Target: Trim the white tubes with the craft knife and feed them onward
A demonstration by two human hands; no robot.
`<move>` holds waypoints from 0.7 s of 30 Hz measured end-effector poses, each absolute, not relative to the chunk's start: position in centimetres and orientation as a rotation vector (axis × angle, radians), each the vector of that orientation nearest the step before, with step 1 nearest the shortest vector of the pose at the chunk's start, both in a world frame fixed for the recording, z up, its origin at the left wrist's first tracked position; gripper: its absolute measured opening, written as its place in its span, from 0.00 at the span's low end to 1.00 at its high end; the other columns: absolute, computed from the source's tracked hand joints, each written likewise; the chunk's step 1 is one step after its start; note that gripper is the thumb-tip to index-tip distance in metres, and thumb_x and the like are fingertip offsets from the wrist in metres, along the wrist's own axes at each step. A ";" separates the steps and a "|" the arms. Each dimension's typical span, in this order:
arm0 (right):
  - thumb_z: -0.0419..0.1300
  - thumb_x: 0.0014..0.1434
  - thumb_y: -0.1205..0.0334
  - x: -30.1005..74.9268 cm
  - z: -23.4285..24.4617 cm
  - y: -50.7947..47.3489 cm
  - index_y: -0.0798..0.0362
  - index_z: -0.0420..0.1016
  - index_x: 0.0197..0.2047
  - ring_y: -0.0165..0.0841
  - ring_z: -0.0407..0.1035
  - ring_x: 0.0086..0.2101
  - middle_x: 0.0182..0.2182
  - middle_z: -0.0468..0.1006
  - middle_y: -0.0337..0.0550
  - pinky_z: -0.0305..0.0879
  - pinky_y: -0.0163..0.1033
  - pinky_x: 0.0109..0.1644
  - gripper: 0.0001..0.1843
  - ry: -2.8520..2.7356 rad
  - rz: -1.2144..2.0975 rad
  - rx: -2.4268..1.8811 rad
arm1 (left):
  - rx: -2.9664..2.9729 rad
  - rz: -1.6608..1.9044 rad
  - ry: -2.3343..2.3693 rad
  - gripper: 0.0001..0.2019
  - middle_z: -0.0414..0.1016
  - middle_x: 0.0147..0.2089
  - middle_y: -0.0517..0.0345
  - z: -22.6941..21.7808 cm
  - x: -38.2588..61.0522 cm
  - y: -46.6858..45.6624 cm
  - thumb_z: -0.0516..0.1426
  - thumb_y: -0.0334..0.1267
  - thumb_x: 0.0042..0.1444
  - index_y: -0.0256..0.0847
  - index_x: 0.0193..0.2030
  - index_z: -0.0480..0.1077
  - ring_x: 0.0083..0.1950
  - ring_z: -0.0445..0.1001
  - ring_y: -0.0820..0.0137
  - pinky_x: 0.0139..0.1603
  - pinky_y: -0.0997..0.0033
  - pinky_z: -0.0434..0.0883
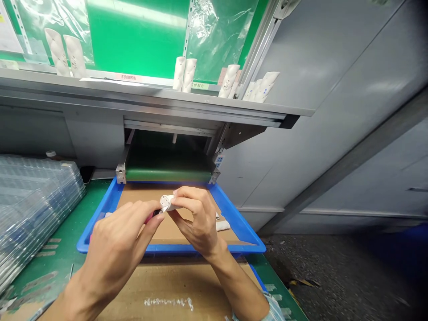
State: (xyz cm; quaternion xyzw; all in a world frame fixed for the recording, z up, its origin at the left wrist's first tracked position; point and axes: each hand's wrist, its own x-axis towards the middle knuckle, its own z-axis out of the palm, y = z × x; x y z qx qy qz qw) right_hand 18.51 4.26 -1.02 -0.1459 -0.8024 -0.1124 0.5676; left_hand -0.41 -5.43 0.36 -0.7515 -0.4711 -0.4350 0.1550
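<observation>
My right hand (197,218) is closed around a small white plastic part (166,203), holding it up over the blue tray (234,218). My left hand (117,240) pinches a small tool with a pink handle (149,217) and a dark tip, and that tip touches the end of the white part. Both hands hover above the cardboard sheet lining the tray. A further white part (222,225) lies on the cardboard by my right wrist.
A green conveyor belt (167,171) ends at the tray's far edge. Stacked clear plastic trays (33,200) stand at the left. Several white parts (183,73) stand on the grey shelf above. Cardboard (160,290) covers the near bench; the floor drops off at right.
</observation>
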 end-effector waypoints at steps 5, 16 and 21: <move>0.68 0.70 0.72 18.4 -1.3 4.2 0.44 0.71 0.59 0.40 0.81 0.44 0.45 0.82 0.45 0.80 0.46 0.46 0.20 -1.865 -0.200 -0.310 | -2.314 -1.439 -1.443 0.09 0.79 0.33 0.68 1.0 -0.3 -5.4 0.53 0.39 0.79 0.46 0.57 0.75 0.29 0.76 0.76 0.32 0.78 0.71; 0.70 0.70 0.66 18.0 -1.6 3.3 0.47 0.74 0.59 0.39 0.79 0.49 0.49 0.82 0.47 0.81 0.45 0.54 0.18 -1.878 0.429 -0.203 | -2.332 -1.233 -1.031 0.17 0.67 0.30 0.65 0.9 -2.5 -5.0 0.59 0.34 0.76 0.43 0.68 0.73 0.27 0.65 0.74 0.30 0.73 0.63; 0.71 0.71 0.62 17.8 -2.0 3.3 0.48 0.75 0.60 0.40 0.81 0.50 0.49 0.83 0.48 0.82 0.47 0.55 0.17 -1.869 0.544 -0.221 | -2.380 -1.293 -1.004 0.09 0.68 0.29 0.66 1.5 -3.5 -5.6 0.59 0.36 0.75 0.46 0.59 0.76 0.27 0.66 0.75 0.30 0.72 0.63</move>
